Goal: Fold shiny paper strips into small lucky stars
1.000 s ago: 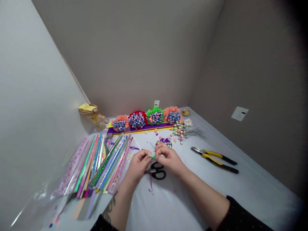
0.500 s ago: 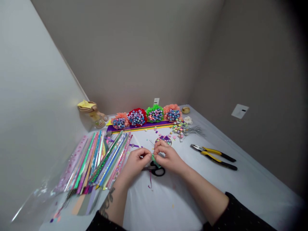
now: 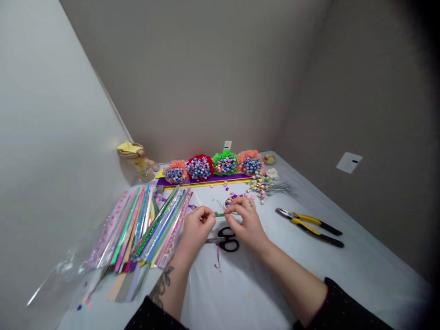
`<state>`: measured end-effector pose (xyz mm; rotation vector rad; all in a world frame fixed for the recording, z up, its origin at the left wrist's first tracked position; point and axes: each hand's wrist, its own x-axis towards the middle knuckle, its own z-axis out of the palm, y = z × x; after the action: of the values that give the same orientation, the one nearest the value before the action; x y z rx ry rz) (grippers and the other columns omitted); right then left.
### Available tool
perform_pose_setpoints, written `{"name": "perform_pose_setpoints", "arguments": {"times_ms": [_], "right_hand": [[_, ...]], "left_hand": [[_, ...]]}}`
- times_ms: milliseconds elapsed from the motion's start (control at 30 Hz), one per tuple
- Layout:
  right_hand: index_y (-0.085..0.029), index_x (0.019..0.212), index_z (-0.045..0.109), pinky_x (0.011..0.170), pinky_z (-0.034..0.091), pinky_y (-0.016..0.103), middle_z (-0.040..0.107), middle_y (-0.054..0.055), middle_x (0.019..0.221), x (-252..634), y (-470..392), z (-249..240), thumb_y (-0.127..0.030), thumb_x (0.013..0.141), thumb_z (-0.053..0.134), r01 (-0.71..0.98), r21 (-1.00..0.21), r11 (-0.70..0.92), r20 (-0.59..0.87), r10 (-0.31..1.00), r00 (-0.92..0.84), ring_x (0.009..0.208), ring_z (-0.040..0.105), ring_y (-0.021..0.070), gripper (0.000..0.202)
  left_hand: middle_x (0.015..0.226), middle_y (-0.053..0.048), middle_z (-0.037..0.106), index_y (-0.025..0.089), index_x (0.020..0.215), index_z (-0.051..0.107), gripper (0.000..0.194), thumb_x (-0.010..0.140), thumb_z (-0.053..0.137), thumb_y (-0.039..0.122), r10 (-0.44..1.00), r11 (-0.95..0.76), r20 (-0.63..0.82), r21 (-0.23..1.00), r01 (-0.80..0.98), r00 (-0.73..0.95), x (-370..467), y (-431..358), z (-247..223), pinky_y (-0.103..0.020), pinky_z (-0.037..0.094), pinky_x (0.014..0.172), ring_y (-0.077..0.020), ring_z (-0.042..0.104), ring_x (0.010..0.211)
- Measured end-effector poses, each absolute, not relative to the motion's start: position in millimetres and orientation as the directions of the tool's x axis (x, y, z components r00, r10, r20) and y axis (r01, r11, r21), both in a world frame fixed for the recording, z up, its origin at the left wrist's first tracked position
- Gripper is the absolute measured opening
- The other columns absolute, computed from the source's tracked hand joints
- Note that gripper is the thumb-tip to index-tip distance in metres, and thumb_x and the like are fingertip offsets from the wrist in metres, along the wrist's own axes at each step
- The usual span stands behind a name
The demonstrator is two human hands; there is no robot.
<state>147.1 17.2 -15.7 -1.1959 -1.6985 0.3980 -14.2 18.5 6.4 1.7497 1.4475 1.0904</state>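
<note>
Pinched between both hands is a short green paper strip point(image 3: 220, 214), stretched level above the table. My left hand point(image 3: 200, 227) closes thumb and forefinger on its left end. The right end sits in the fingertips of my right hand point(image 3: 245, 222), whose other fingers are raised. Black-handled scissors point(image 3: 228, 239) lie on the cloth just below, blades toward the left and partly behind my left hand. A curl of purple ribbon point(image 3: 217, 257) lies near them. Beyond my right hand, a small round dish of purple and pink pieces point(image 3: 234, 198) is partly covered.
Bundles of shiny paper strips point(image 3: 161, 229) lie at left. Yellow-black pliers point(image 3: 309, 227) rest at right. Along the back stand paper flowers filled with small stars point(image 3: 200, 167). Loose stars point(image 3: 260, 183) and wires point(image 3: 283, 188) are at back right, a glass jar point(image 3: 146, 172) at back left.
The green strip now runs straight and level between my hands, where before it hung down from the fingers. My hands have moved slightly apart, and more of the scissors shows.
</note>
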Motion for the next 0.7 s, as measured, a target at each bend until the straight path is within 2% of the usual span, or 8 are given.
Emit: {"name": "perform_pose_setpoints", "arguments": {"times_ms": [200,367,533,700], "right_hand": [[-0.02,0.073,0.063,0.08,0.04,0.034,0.052,0.004,0.084,134,12,-18,-0.019,0.075,0.058,0.373,-0.854,0.364,0.402,0.915,0.025,0.086,0.051,0.02,0.006],[-0.02,0.071,0.063,0.078,0.041,0.032,0.052,0.004,0.083,133,11,-17,-0.02,0.074,0.059,0.305,-0.895,0.326,0.362,0.929,0.07,0.083,0.051,0.0186,0.005],[-0.02,0.07,0.061,0.078,0.04,0.031,0.051,0.003,0.082,136,10,-14,-0.021,0.074,0.058,0.25,-0.905,0.344,0.366,0.93,0.044,0.081,0.052,0.0174,0.006],[-0.019,0.069,0.061,0.076,0.04,0.03,0.051,0.003,0.083,138,11,-11,-0.021,0.074,0.057,0.199,-0.915,0.35,0.355,0.935,-0.012,0.082,0.052,0.0172,0.007]], "left_hand": [[0.061,0.001,0.055,0.017,0.063,0.057,0.014,0.076,0.052,0.022,0.942,-0.317,0.329,0.808,0.497,0.066,-8,12,1,-0.022,0.038,0.054,-0.0117,0.05,0.056],[0.062,0.001,0.056,0.017,0.065,0.058,0.016,0.078,0.053,0.022,0.922,-0.373,0.371,0.777,0.508,0.11,-7,10,-1,-0.022,0.039,0.055,-0.0117,0.05,0.057],[0.067,-0.001,0.06,0.017,0.068,0.061,0.017,0.079,0.053,0.026,0.955,-0.296,0.265,0.844,0.447,0.133,-10,11,4,-0.023,0.041,0.059,-0.0137,0.054,0.063],[0.061,0.001,0.057,0.015,0.065,0.059,0.02,0.077,0.056,0.031,0.98,-0.185,0.149,0.921,0.342,0.128,-11,13,4,-0.022,0.04,0.056,-0.0126,0.051,0.059]]}}
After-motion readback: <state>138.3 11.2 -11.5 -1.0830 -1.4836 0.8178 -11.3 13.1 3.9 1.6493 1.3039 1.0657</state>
